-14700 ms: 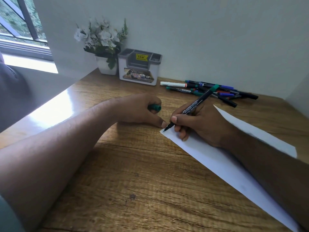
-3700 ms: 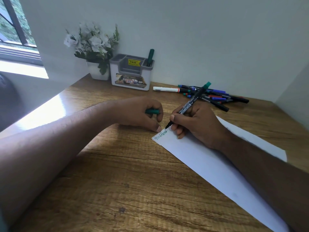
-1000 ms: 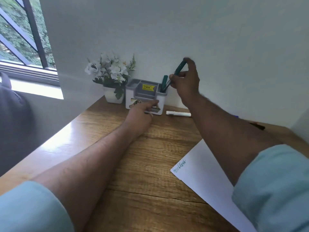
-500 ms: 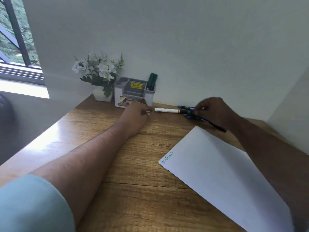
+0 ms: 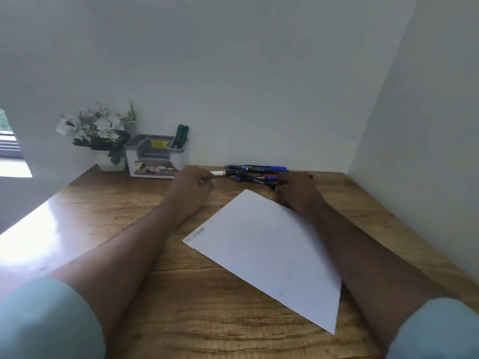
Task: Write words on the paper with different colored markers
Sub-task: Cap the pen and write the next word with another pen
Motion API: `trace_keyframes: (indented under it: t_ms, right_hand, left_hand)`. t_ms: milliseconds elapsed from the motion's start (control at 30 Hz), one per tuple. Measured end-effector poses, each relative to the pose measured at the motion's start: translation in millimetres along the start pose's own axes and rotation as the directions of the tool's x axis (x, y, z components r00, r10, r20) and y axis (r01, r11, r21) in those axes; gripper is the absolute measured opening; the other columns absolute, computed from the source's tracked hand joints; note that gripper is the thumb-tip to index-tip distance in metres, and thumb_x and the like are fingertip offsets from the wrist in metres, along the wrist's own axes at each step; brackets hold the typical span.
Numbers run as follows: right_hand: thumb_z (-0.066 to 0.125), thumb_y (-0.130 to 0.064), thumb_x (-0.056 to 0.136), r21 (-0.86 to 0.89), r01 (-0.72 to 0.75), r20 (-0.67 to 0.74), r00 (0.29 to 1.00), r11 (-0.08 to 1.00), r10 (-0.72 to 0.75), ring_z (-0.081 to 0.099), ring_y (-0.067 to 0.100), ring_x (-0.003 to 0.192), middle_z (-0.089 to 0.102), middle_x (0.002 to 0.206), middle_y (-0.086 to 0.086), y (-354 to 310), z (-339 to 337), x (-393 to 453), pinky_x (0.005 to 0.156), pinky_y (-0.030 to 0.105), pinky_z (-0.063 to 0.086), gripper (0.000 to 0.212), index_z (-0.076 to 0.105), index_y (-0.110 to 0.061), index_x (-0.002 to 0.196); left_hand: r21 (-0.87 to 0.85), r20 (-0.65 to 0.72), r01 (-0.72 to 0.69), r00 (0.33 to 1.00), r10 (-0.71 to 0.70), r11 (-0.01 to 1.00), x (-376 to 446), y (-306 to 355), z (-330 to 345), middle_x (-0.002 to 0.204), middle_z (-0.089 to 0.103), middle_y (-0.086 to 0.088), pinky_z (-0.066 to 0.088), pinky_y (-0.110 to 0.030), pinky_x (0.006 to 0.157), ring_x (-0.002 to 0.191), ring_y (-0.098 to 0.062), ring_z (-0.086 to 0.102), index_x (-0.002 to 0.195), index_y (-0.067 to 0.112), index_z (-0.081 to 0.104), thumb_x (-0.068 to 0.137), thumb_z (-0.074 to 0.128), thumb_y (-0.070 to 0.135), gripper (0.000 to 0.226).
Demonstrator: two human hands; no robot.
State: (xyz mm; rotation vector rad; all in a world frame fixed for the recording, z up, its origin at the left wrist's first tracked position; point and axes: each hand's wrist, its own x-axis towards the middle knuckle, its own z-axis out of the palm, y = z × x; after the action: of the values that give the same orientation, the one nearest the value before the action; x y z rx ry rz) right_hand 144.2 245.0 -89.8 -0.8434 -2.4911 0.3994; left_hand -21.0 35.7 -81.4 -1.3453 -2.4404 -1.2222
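the paper point(image 5: 267, 250) lies flat and skewed on the desk point(image 5: 181, 307), light and prone to slide, best pinned by a palm. beyond it the left hand point(image 5: 193, 185) is loosely curled, its grip unclear. the right hand point(image 5: 298, 190) reaches into the markers point(image 5: 255, 173), fingers hidden; slim and stiff, best pinched mid-barrel.

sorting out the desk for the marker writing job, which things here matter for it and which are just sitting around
Part of the job:
- paper, green writing at its left corner
- loose markers by the wall, right hand on them
- green markers standing in the organiser
- left hand

Just there:
- flower pot
- desk organiser
- window
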Motion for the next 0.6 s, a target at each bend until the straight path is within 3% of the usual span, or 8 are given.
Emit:
trace_keyframes:
  t_ms: [67, 167, 267, 333, 367, 467, 533, 600]
  right_hand:
    - [0.051, -0.008, 0.084, -0.058, 0.035, 0.073, 0.997, 0.998, -0.03, 0.06, 0.025, 0.108, 0.064, 0.125, 0.008, -2.9, 5.5, 0.7, 0.09, 0.03, 0.045, 0.05, 0.058, -0.024, 0.131]
    - [0.049, -0.005, 0.082, -0.089, 0.071, 0.091, 0.994, 0.994, -0.063, 0.059, 0.03, 0.111, 0.063, 0.125, 0.011, -4.0, 9.6, 3.2, 0.092, 0.034, 0.047, 0.052, 0.057, -0.022, 0.131]
    - [0.048, -0.004, 0.079, -0.06, 0.103, 0.036, 0.994, 0.993, -0.101, 0.06, 0.031, 0.1, 0.064, 0.106, 0.012, -6.3, 12.0, 7.3, 0.081, 0.033, 0.048, 0.043, 0.064, -0.017, 0.117]
    - [0.053, -0.002, 0.082, 0.116, 0.109, -0.047, 0.993, 0.987, -0.104, 0.06, 0.03, 0.088, 0.059, 0.089, 0.009, -19.7, 9.0, 3.5, 0.069, 0.028, 0.042, 0.027, 0.065, -0.01, 0.105]
    - [0.057, -0.001, 0.084, 0.307, 0.08, -0.063, 0.996, 0.948, -0.063, 0.06, 0.029, 0.081, 0.058, 0.083, 0.007, -33.4, 4.3, -3.7, 0.065, 0.027, 0.043, 0.017, 0.063, -0.008, 0.098]
    - [0.064, 0.0, 0.086, 0.846, -0.102, 0.142, 0.989, 0.524, -0.035, 0.062, 0.024, 0.064, 0.063, 0.079, 0.013, -78.5, -6.0, -27.0, 0.053, 0.03, 0.052, 0.015, 0.054, -0.011, 0.089]
    - [0.06, 0.001, 0.087, 0.925, -0.172, 0.229, 0.964, 0.34, -0.137, 0.063, 0.02, 0.062, 0.065, 0.079, 0.014, -96.7, -6.0, -37.5, 0.053, 0.029, 0.053, 0.013, 0.056, -0.011, 0.089]
    - [0.056, -0.011, 0.091, 0.944, -0.244, 0.29, 0.934, 0.223, -0.21, 0.063, 0.017, 0.062, 0.065, 0.077, 0.012, -106.8, -5.6, -44.6, 0.056, 0.028, 0.053, 0.004, 0.06, -0.01, 0.091]
  left_hand:
    - [-0.104, -0.014, -0.005, 1.0, 0.003, 0.995, -2.4, 16.9, 14.1, 0.098, 0.069, 0.0, 0.04, -0.022, 0.077, 0.089, -0.013, 0.06, 0.103, 0.013, 0.074, 0.089, 0.062, 0.021, 0.02]
    - [-0.082, 0.033, -0.087, 0.995, 0.09, 0.993, -10.9, 27.2, 23.9, 0.099, 0.068, 0.005, 0.039, -0.019, 0.071, 0.084, -0.009, 0.057, 0.106, 0.019, 0.073, 0.09, 0.06, 0.019, 0.021]
    - [-0.051, 0.049, -0.201, 0.978, 0.203, 0.978, -17.8, 27.2, 24.3, 0.097, 0.065, 0.011, 0.037, -0.01, 0.068, 0.085, -0.007, 0.055, 0.107, 0.018, 0.073, 0.091, 0.059, 0.016, 0.021]
    - [-0.09, -0.011, -0.213, 0.977, 0.213, 0.973, -21.7, 28.1, 22.4, 0.092, 0.061, 0.017, 0.039, -0.01, 0.072, 0.083, -0.003, 0.053, 0.107, 0.017, 0.072, 0.092, 0.059, 0.017, 0.02]
    - [-0.127, -0.047, -0.219, 0.976, 0.215, 0.967, -23.5, 29.1, 21.1, 0.091, 0.059, 0.021, 0.04, -0.015, 0.074, 0.081, -0.001, 0.052, 0.108, 0.018, 0.072, 0.092, 0.06, 0.019, 0.02]
    - [-0.273, -0.105, -0.192, 0.98, 0.169, 0.943, -29.9, 33.2, 11.2, 0.1, 0.055, 0.022, 0.041, -0.016, 0.08, 0.091, 0.0, 0.054, 0.121, 0.021, 0.063, 0.091, 0.063, 0.026, 0.031]
    - [-0.323, -0.071, -0.182, 0.983, 0.168, 0.929, -33.1, 32.9, 0.5, 0.109, 0.06, 0.014, 0.047, -0.021, 0.086, 0.099, -0.005, 0.058, 0.126, 0.024, 0.06, 0.09, 0.064, 0.031, 0.037]
    - [-0.358, -0.033, -0.193, 0.98, 0.195, 0.913, -40.7, 31.0, -10.1, 0.097, 0.068, 0.019, 0.051, -0.027, 0.081, 0.092, -0.002, 0.063, 0.114, 0.03, 0.066, 0.087, 0.066, 0.03, 0.027]
